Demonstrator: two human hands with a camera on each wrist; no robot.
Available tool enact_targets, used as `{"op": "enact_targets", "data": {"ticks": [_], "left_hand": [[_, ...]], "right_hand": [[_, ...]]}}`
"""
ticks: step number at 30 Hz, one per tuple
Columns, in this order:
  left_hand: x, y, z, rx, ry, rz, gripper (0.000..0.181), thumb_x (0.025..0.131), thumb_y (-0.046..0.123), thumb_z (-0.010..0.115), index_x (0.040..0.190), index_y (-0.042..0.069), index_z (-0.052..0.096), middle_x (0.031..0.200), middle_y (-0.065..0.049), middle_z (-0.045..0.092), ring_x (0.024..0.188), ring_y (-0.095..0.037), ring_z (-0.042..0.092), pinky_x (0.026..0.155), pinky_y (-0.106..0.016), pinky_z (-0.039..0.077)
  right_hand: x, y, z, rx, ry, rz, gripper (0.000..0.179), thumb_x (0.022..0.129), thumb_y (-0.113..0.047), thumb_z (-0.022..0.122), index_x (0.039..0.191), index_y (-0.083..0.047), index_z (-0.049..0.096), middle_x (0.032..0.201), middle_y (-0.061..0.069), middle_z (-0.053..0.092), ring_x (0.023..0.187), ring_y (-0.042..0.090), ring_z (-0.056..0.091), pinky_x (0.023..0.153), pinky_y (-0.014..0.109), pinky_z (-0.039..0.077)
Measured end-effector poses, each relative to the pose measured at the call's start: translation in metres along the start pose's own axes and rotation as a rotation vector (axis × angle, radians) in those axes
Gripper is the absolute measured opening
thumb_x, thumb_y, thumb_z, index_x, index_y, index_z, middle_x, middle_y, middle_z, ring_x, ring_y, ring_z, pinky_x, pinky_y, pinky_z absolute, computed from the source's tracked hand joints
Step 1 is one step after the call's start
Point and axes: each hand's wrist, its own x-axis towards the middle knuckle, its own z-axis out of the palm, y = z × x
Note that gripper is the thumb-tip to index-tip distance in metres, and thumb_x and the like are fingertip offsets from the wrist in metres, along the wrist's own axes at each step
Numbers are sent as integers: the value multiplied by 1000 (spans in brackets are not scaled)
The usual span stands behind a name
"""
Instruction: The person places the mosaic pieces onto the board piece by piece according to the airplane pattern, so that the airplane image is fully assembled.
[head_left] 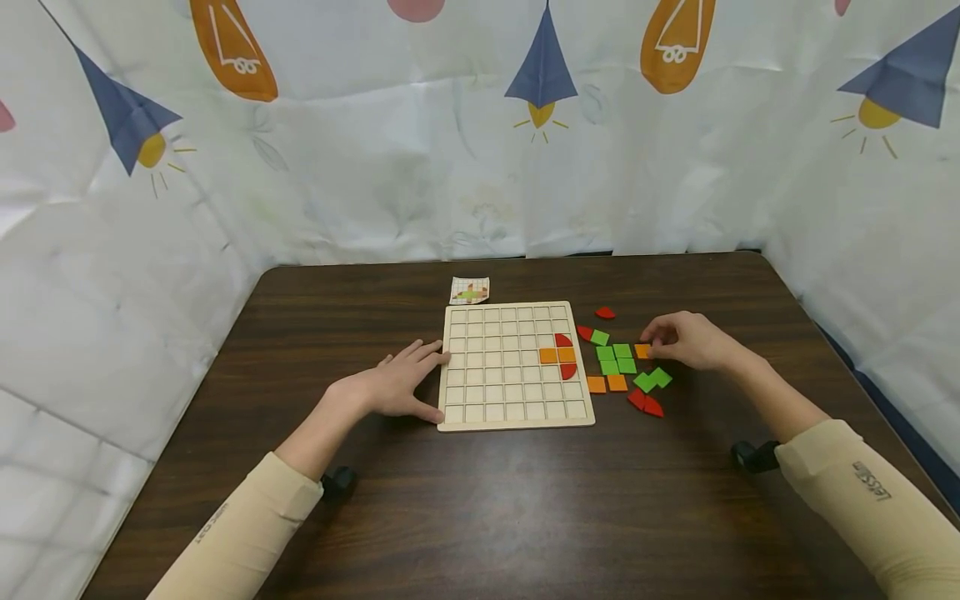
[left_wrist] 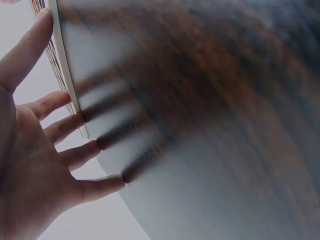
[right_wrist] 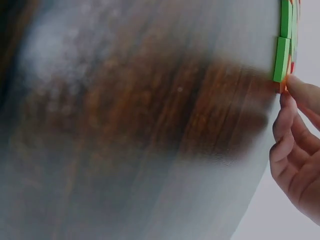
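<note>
A pale wooden grid board (head_left: 491,367) lies on the table, with two orange square tiles (head_left: 557,356) and two red quarter-round tiles (head_left: 567,372) in cells at its right side. Spread fingers of my left hand (head_left: 401,379) touch the board's left edge; in the left wrist view the thumb and some fingertips of that hand (left_wrist: 45,150) meet the rim. To the right of the board, my right hand (head_left: 692,340) pinches an orange square tile (head_left: 642,351) between thumb and index finger, its other fingers curled. The right wrist view shows green tiles (right_wrist: 282,59) beside those fingertips.
Loose green tiles (head_left: 615,358), orange tiles (head_left: 606,384) and red tiles (head_left: 646,403) lie between the board and my right hand. Behind the board's upper left corner is a small pattern card (head_left: 469,290). A printed white curtain (head_left: 390,167) surrounds the dark table (head_left: 525,508).
</note>
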Motion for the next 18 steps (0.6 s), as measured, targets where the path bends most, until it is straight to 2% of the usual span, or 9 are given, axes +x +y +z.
{"op": "enact_targets", "data": {"ticks": [4,9,18], "left_hand": [[-1,0,0,8,-2,-9,100,88,56,77,164,16,28,171,-11,10,156,-37,1,109,-80,10],[-2,0,-1,10,-11,-4,100,88,57,77,164,16,27,171,-11,9,156,-37,0,108,-80,9],[-6,5,-3,17,-33,-8,115,79,59,84,166,16,21,172,-9,2,156,-36,-2,105,-84,2]], "right_hand": [[1,-2,-1,-3,-2,2,17,96,-9,73,111,0,71,93,1,69,78,17,58,71,34,49],[2,-2,-1,12,-44,11,22,94,-8,75,113,3,71,90,2,65,79,19,56,69,33,48],[4,0,1,8,-44,15,20,93,-7,74,111,2,71,87,1,65,76,18,57,67,33,49]]}}
